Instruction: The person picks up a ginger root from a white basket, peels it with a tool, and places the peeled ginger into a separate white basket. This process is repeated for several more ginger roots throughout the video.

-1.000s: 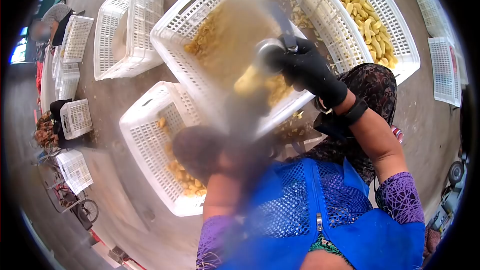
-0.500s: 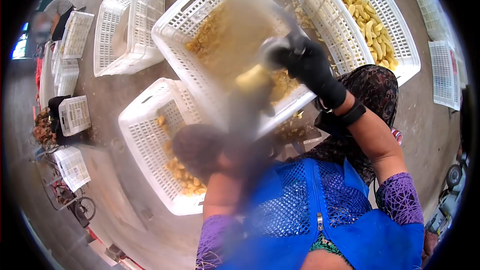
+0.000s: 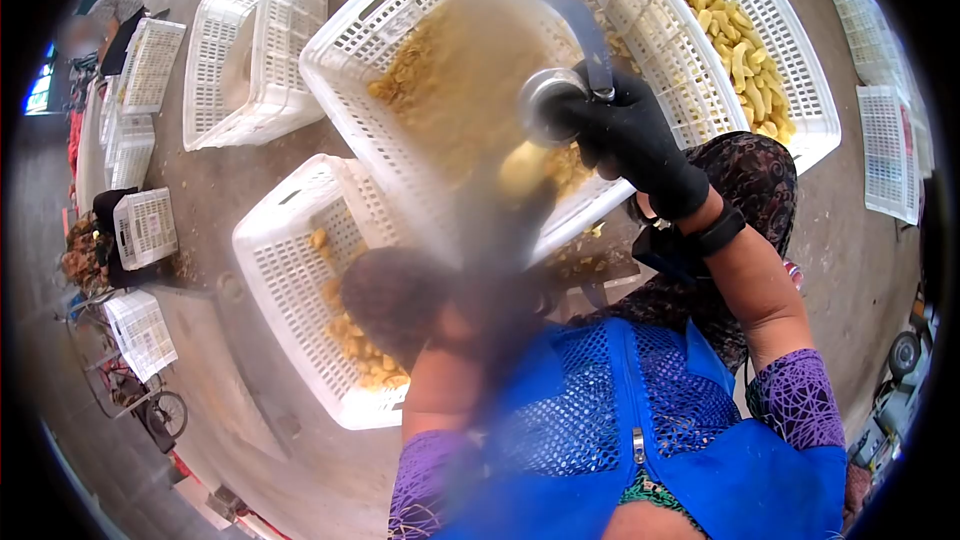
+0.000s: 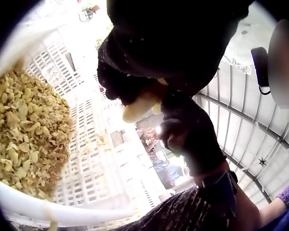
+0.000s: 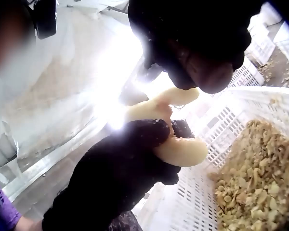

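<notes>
My black-gloved left hand (image 5: 111,178) pinches a pale, peeled, branched ginger root (image 5: 183,151) between thumb and fingers. In the head view the left hand is mostly lost in a blurred smear, with the ginger showing just past it. My right hand (image 3: 630,145), also black-gloved, grips a tool with a round metal head (image 3: 548,105) and a curved blue-grey band (image 3: 585,30), close beside the ginger. Both hands work over a white slatted crate (image 3: 345,115) of yellowish peel scraps (image 5: 253,178).
Another white crate (image 3: 820,70) at upper right holds peeled pieces (image 3: 745,55). A smaller crate (image 3: 290,290) at lower left has more pieces (image 3: 365,345). One more crate (image 3: 290,40) stands at upper left. Peel lies scattered on the floor. People (image 3: 115,20) sit among crates far left.
The ginger has shifted slightly right in the head view, and the metal head has moved a little. The blue-grey band, blurred half a second ago, now shows as a clear arc. Both grips stay the same.
</notes>
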`<state>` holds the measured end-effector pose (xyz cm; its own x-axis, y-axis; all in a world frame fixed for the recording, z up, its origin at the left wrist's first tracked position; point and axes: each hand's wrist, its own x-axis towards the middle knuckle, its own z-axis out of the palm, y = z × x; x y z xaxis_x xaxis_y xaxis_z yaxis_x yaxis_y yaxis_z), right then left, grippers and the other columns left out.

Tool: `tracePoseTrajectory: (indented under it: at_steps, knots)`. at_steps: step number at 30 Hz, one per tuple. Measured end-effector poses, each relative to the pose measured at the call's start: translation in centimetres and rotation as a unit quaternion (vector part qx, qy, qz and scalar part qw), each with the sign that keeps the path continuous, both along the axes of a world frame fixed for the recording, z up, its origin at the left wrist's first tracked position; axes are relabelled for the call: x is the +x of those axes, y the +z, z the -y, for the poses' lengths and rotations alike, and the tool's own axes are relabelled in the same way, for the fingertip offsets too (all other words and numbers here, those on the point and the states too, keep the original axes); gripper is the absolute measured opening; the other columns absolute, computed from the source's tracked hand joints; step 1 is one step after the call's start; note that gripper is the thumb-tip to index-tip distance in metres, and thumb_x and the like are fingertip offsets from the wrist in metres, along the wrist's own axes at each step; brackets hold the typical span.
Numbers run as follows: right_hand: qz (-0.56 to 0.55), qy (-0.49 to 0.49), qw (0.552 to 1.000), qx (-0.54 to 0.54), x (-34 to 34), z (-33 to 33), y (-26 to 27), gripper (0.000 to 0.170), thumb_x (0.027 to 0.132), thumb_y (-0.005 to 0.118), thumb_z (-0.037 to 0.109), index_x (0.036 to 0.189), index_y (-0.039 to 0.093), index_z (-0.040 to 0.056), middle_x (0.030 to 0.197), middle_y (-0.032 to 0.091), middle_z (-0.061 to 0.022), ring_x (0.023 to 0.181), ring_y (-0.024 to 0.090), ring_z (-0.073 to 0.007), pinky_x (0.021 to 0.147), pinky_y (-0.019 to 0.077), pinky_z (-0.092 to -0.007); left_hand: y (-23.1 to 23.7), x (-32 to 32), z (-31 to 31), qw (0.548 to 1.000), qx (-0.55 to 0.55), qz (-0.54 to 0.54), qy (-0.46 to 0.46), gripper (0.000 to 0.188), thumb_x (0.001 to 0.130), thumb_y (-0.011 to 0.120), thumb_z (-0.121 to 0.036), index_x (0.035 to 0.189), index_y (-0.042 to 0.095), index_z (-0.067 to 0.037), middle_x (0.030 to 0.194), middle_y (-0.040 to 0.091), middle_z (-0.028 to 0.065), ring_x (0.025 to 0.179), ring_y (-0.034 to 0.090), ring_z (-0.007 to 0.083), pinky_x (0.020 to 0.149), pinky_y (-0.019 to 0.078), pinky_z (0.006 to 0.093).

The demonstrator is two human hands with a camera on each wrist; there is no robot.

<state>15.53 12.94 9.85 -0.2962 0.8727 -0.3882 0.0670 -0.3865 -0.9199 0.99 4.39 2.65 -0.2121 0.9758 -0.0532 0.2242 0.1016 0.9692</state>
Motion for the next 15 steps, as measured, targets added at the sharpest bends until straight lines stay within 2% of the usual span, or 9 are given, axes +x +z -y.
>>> tracePoseTrajectory:
  at_steps: [3, 5, 7, 8, 9, 11, 12, 14, 15]
  knots:
    - [0.023, 0.019, 1.0, -0.002, -0.2, 0.2, -0.6, 0.019, 0.082, 0.068, 0.018, 0.097, 0.064, 0.0061, 0.07, 0.061, -0.0004, 0.048, 0.051, -0.0052, 0.043, 0.0378, -0.019, 0.0, 0.0, 0.0, 1.0, -0.01, 0.004, -0.019, 0.04, 0.075, 0.071, -0.016, 0.111, 0.059, -0.004, 0.089, 0.068, 0.0129, 0.078, 0.066, 0.0245, 0.07, 0.0508, 0.0368]
    - [0.045, 0.035, 0.998, -0.007, -0.4, 0.4, -0.7, 0.019, 0.082, 0.069, 0.017, 0.097, 0.065, 0.006, 0.07, 0.062, -0.0003, 0.049, 0.051, -0.0051, 0.043, 0.0387, -0.0191, -0.1, -0.1, 0.0, 0.999, -0.025, -0.01, -0.031, 0.036, 0.08, 0.07, -0.011, 0.111, 0.056, 0.0, 0.104, 0.064, 0.0108, 0.093, 0.062, 0.0155, 0.08, 0.0498, 0.0296]
    - [-0.019, 0.031, 0.998, 0.042, -0.5, 0.9, -0.7, 0.018, 0.083, 0.069, 0.018, 0.096, 0.066, 0.0052, 0.071, 0.062, -0.0003, 0.051, 0.053, -0.0051, 0.045, 0.0402, -0.0188, 0.5, 0.0, -0.1, 0.997, -0.036, -0.058, -0.036, 0.037, 0.079, 0.07, -0.011, 0.112, 0.056, 0.0, 0.103, 0.064, 0.012, 0.092, 0.062, 0.0176, 0.08, 0.0496, 0.03]
    - [0.033, 0.042, 0.993, 0.105, -0.4, 0.8, -1.2, 0.019, 0.083, 0.068, 0.018, 0.096, 0.066, 0.004, 0.071, 0.063, -0.0003, 0.052, 0.053, -0.0052, 0.046, 0.0408, -0.0187, 1.1, 0.0, -0.2, 0.993, -0.045, -0.105, -0.038, 0.038, 0.078, 0.07, -0.011, 0.112, 0.056, 0.0, 0.102, 0.064, 0.0131, 0.091, 0.063, 0.0197, 0.08, 0.0494, 0.0304]
    - [0.032, 0.042, 0.993, 0.106, -0.4, 0.3, -2.0, 0.019, 0.083, 0.068, 0.018, 0.096, 0.066, 0.004, 0.071, 0.063, -0.0003, 0.052, 0.053, -0.0052, 0.046, 0.0408, -0.0187, 1.9, 0.1, -0.1, 0.993, -0.044, -0.106, -0.037, 0.038, 0.078, 0.07, -0.011, 0.112, 0.056, 0.0, 0.102, 0.064, 0.0131, 0.091, 0.063, 0.0197, 0.08, 0.0494, 0.0304]
    - [-0.021, -0.08, 0.924, 0.372, -0.9, -0.9, -1.8, 0.018, 0.084, 0.067, 0.017, 0.096, 0.066, 0.0034, 0.07, 0.062, -0.0003, 0.052, 0.052, -0.0053, 0.046, 0.0402, -0.0189, 4.1, 0.5, -0.2, 0.964, 0.089, -0.234, -0.09, 0.039, 0.077, 0.069, -0.011, 0.113, 0.057, -0.001, 0.101, 0.063, 0.0149, 0.09, 0.062, 0.026, 0.08, 0.0492, 0.0336]
    - [-0.063, -0.084, 0.974, 0.199, 0.4, -0.7, -0.8, 0.015, 0.085, 0.065, 0.015, 0.095, 0.066, 0.0039, 0.067, 0.06, -0.0007, 0.049, 0.052, -0.006, 0.043, 0.0384, -0.0194, 4.0, 0.6, -0.2, 0.964, 0.091, -0.232, -0.092, 0.039, 0.077, 0.069, -0.011, 0.113, 0.057, -0.001, 0.101, 0.063, 0.0149, 0.09, 0.062, 0.026, 0.08, 0.0492, 0.0336]
    - [-0.007, -0.087, 0.991, 0.104, 0.9, -1.0, 0.3, 0.015, 0.084, 0.066, 0.016, 0.093, 0.066, 0.0045, 0.064, 0.058, -0.0013, 0.045, 0.051, -0.007, 0.038, 0.0355, -0.0197, 3.6, 0.5, -0.1, 0.927, 0.187, -0.318, -0.068, 0.043, 0.074, 0.069, -0.009, 0.114, 0.057, -0.002, 0.101, 0.062, 0.0153, 0.091, 0.059, 0.0301, 0.081, 0.0482, 0.0369]
    - [0.012, -0.072, 0.996, 0.045, 1.0, -0.9, 0.7, 0.015, 0.083, 0.067, 0.017, 0.092, 0.066, 0.0047, 0.063, 0.057, -0.0013, 0.044, 0.05, -0.0072, 0.037, 0.0348, -0.0197, 3.2, 0.4, -0.2, 0.927, 0.187, -0.319, -0.067, 0.043, 0.074, 0.069, -0.009, 0.114, 0.057, -0.002, 0.101, 0.062, 0.0153, 0.091, 0.059, 0.0301, 0.081, 0.0482, 0.0369]
